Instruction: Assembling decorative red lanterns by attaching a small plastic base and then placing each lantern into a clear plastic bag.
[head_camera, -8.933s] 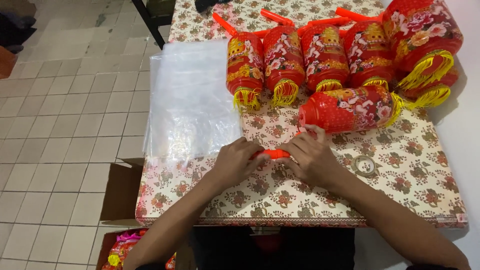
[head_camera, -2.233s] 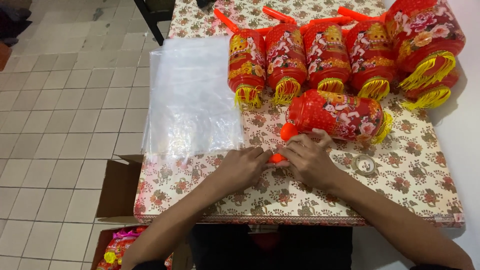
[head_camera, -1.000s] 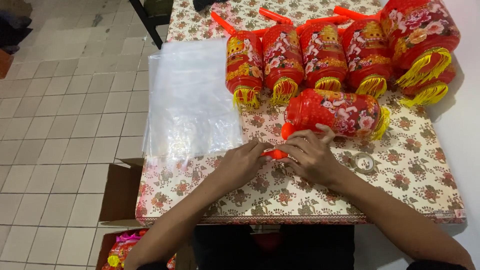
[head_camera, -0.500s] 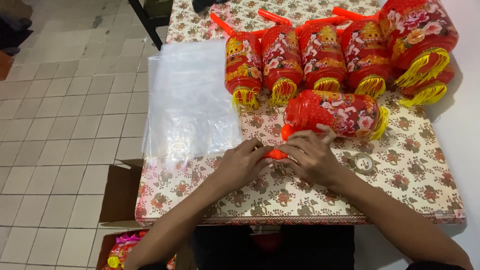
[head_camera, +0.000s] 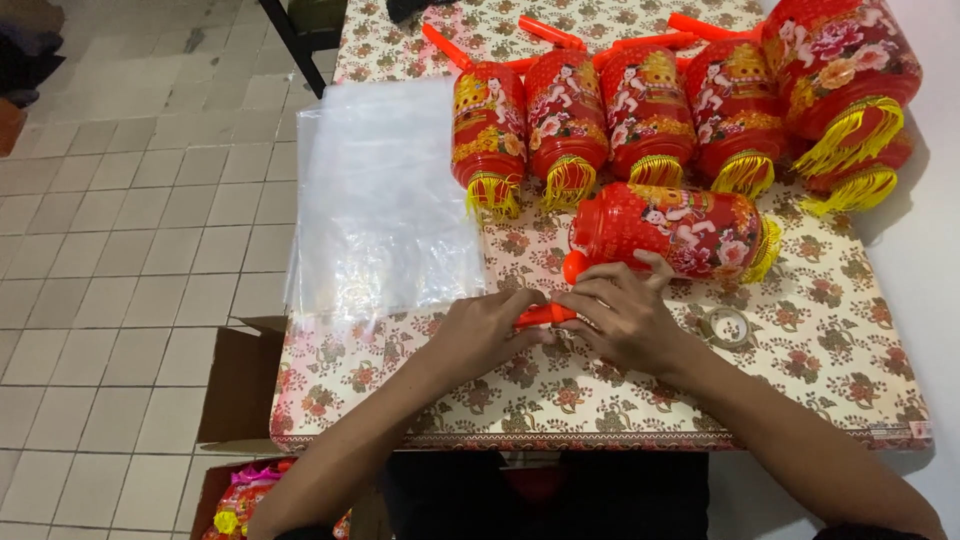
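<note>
Little had moved since the earlier frames: both hands were kept on the orange handle, and the red lantern lying on its side just beyond them was found shifted only slightly, after having been turned closer between the oldest frame and the later ones. The handle was pinched at its near end by the left hand, fingers curled narrow around it. The right hand was laid over the handle's far part, fingers closed on it, fingertips touching the lantern's lower rim. The lantern's gold fringe was pointed away to the right of the right hand.

A roll of clear tape was seen just right of the right hand, flat on the floral tablecloth. Beyond the held lantern, a row of upright-lying red lanterns with yellow tassels was lined up, well apart from the hands. A stack of clear plastic bags was spread beyond and left of the left hand. An open cardboard box was noted on the tiled floor, below and left of the left forearm.
</note>
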